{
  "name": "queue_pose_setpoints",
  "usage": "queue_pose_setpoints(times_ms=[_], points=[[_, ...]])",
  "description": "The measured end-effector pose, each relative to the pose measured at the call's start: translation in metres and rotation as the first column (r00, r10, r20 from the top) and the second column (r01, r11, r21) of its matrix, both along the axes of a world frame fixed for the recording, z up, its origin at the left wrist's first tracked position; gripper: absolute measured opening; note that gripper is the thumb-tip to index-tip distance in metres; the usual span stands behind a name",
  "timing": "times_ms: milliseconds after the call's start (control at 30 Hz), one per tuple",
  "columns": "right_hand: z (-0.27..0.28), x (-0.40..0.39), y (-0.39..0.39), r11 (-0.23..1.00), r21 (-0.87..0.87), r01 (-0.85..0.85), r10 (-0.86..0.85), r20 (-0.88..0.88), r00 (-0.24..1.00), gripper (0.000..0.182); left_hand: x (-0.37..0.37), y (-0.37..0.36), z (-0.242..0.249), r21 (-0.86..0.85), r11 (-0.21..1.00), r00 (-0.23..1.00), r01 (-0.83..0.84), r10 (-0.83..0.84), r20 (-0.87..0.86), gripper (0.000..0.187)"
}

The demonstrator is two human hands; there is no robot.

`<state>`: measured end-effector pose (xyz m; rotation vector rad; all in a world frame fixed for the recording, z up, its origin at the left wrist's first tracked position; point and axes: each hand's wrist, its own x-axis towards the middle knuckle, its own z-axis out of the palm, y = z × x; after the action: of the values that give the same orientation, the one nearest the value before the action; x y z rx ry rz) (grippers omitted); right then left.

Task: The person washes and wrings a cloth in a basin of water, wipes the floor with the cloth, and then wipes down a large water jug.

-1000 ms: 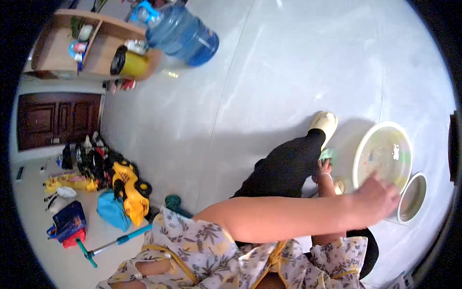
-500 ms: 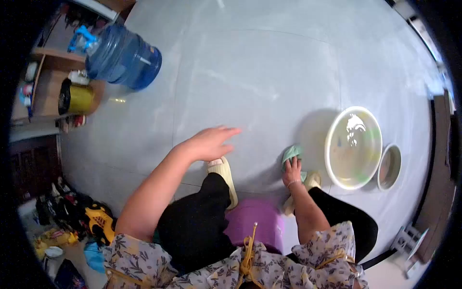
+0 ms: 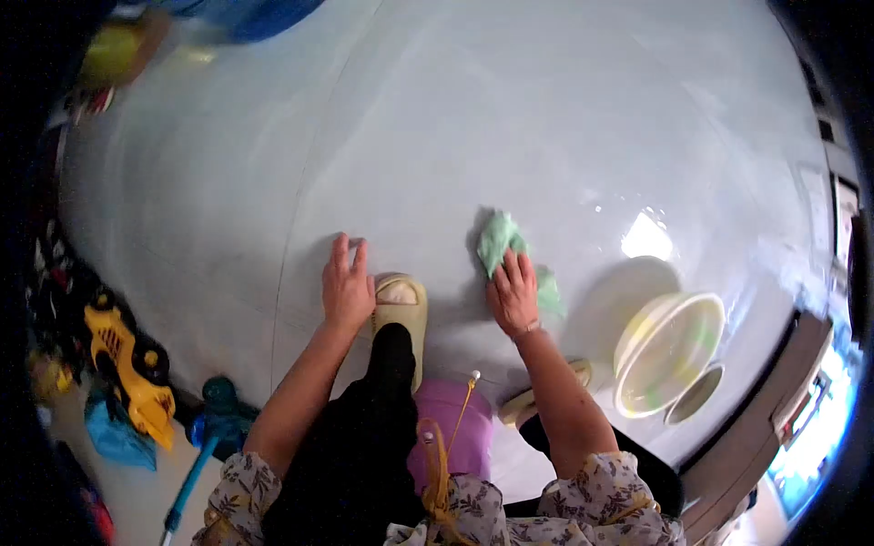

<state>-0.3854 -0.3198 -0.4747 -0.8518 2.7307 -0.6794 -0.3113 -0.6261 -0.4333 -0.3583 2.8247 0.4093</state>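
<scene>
Blue bag [image 3: 118, 429]: on the floor [image 3: 437, 136] at the lower left, just beside the toy
Yellow toy vehicle [image 3: 127, 364]: black wheels, among a dark jumble of things at the left edge
Teal scooter [image 3: 202, 460]: its stem slants toward the bottom edge, near the left forearm
Blue bottle [image 3: 273, 16]: only its lower part in view, cut off by the top edge
Left hand [image 3: 348, 289]: grasping nothing, fingers stretched forward and parted, low over the grey floor; whether the fingertips touch it, I cannot tell
Left slipper [image 3: 401, 314]: pale yellow, worn on the foot, just beside the left hand
Purple plastic object [image 3: 448, 420]: between the legs, partly covered by the blouse and its yellow cord
Green cloth [image 3: 497, 238]: crumpled on the floor in front of the person, spreading out on both sides of the right hand
Right hand [image 3: 515, 289]: on the cloth, fingers pointing forward; whether they clench it or only press on it, I cannot tell
Right slipper [image 3: 574, 371]: partly hidden by the right forearm
Large basin [image 3: 639, 335]: whitish with yellow-green patches, to the right of the cloth and apart from it
Small basin [image 3: 697, 395]: just beyond the large one, partly hidden by it
</scene>
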Motion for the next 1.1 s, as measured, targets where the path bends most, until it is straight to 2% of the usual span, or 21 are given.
queue_pose_setpoints(times_ms=[67, 133, 167, 233, 267, 333, 400, 467, 533, 567, 633, 667, 733, 767, 800, 867, 933, 967, 1000, 1033, 1100], points=[[-0.002, -0.034, -0.047, 0.995, -0.014, -0.094, 0.094, 0.005, 0.996, 0.036, 0.013, -0.015, -0.007, -0.055, 0.998, 1.000, -0.028, 0.029, 0.008, 0.061], [0.004, -0.052, -0.090, 0.982, -0.036, -0.184, 0.184, -0.002, 0.983, 0.034, 0.012, -0.014, 0.001, -0.185, 0.968, 0.952, -0.169, 0.209, 0.223, 0.060], [-0.001, -0.055, -0.102, 0.976, -0.076, -0.202, 0.204, 0.013, 0.979, 0.036, 0.012, -0.015, 0.007, -0.225, 0.954, 0.942, -0.196, 0.246, 0.226, 0.060], [-0.011, -0.057, -0.104, 0.966, -0.162, -0.200, 0.210, 0.048, 0.976, 0.035, -0.005, 0.011, 0.008, -0.164, 0.956, 0.885, -0.243, 0.288, 0.367, 0.061], [-0.002, -0.061, -0.117, 0.964, -0.172, -0.205, 0.219, 0.070, 0.973, 0.033, -0.007, 0.008, 0.009, -0.172, 0.951, 0.879, -0.258, 0.305, 0.368, 0.061], [0.012, -0.052, -0.153, 0.948, -0.193, -0.252, 0.266, 0.052, 0.962, 0.033, 0.007, -0.003, 0.004, -0.162, 0.953, 0.911, -0.255, 0.293, 0.289, 0.063], [0.015, -0.045, -0.185, 0.925, -0.229, -0.305, 0.344, 0.158, 0.926, 0.035, 0.019, -0.005, -0.002, -0.174, 0.957, 0.919, -0.232, 0.274, 0.282, 0.063], [0.008, -0.036, -0.216, 0.904, -0.288, -0.316, 0.375, 0.181, 0.909, 0.035, 0.023, -0.010, -0.004, -0.193, 0.960, 0.929, -0.202, 0.250, 0.272, 0.063], [0.002, -0.027, -0.249, 0.851, -0.400, -0.339, 0.448, 0.217, 0.867, 0.036, 0.024, -0.016, -0.006, -0.019, 0.964, 0.935, -0.265, 0.261, 0.240, 0.061], [0.000, -0.021, -0.267, 0.848, -0.402, -0.345, 0.454, 0.219, 0.863, 0.036, 0.024, -0.021, -0.008, -0.021, 0.962, 0.932, -0.272, 0.268, 0.242, 0.061], [-0.002, -0.012, -0.301, 0.836, -0.390, -0.387, 0.500, 0.249, 0.829, 0.037, 0.018, -0.027, -0.008, 0.052, 0.986, 0.884, -0.157, 0.117, 0.452, 0.059], [-0.002, -0.006, -0.316, 0.833, -0.392, -0.389, 0.505, 0.253, 0.826, 0.037, 0.019, -0.027, -0.012, 0.051, 0.986, 0.882, -0.162, 0.121, 0.456, 0.059], [0.004, -0.001, -0.337, 0.807, -0.169, -0.566, 0.591, 0.210, 0.779, 0.040, 0.025, -0.020, -0.017, 0.040, 0.994, 0.969, -0.106, 0.095, 0.230, 0.058], [0.005, -0.002, -0.344, 0.761, -0.093, -0.642, 0.646, 0.208, 0.735, 0.041, 0.028, -0.018, -0.019, 0.039, 0.993, 0.967, -0.113, 0.100, 0.233, 0.058], [0.001, -0.003, -0.351, 0.755, -0.093, -0.649, 0.652, 0.208, 0.729, 0.041, 0.027, -0.017, -0.015, 0.086, 0.989, 0.967, -0.116, 0.093, 0.237, 0.054], [-0.002, -0.004, -0.364, 0.730, 0.079, -0.678, 0.674, 0.080, 0.735, 0.042, 0.024, -0.018, -0.009, 0.133, 0.982, 0.968, -0.131, 0.098, 0.233, 0.051], [-0.002, -0.014, -0.374, 0.746, 0.118, -0.655, 0.648, 0.099, 0.755, 0.045, 0.019, -0.016, -0.009, 0.290, 0.914, 0.954, -0.283, 0.236, 0.186, 0.048], [-0.002, -0.019, -0.379, 0.767, 0.156, -0.622, 0.610, 0.119, 0.783, 0.049, 0.016, -0.016, -0.009, 0.286, 0.915, 0.953, -0.285, 0.239, 0.185, 0.048], [-0.001, -0.027, -0.381, 0.767, 0.150, -0.624, 0.613, 0.117, 0.781, 0.049, 0.014, -0.016, -0.010, 0.145, 0.964, 0.960, -0.224, 0.193, 0.204, 0.047], [-0.001, -0.038, -0.381, 0.770, 0.215, -0.601, 0.599, 0.086, 0.796, 0.050, 0.012, -0.015, -0.012, 0.000, 0.988, 0.961, -0.155, 0.151, 0.232, 0.047], [-0.001, -0.060, -0.374, 0.786, 0.292, -0.546, 0.567, 0.015, 0.824, 0.050, 0.012, -0.013, -0.014, -0.269, 0.963, 0.947, 0.005, 0.082, 0.311, 0.046]])
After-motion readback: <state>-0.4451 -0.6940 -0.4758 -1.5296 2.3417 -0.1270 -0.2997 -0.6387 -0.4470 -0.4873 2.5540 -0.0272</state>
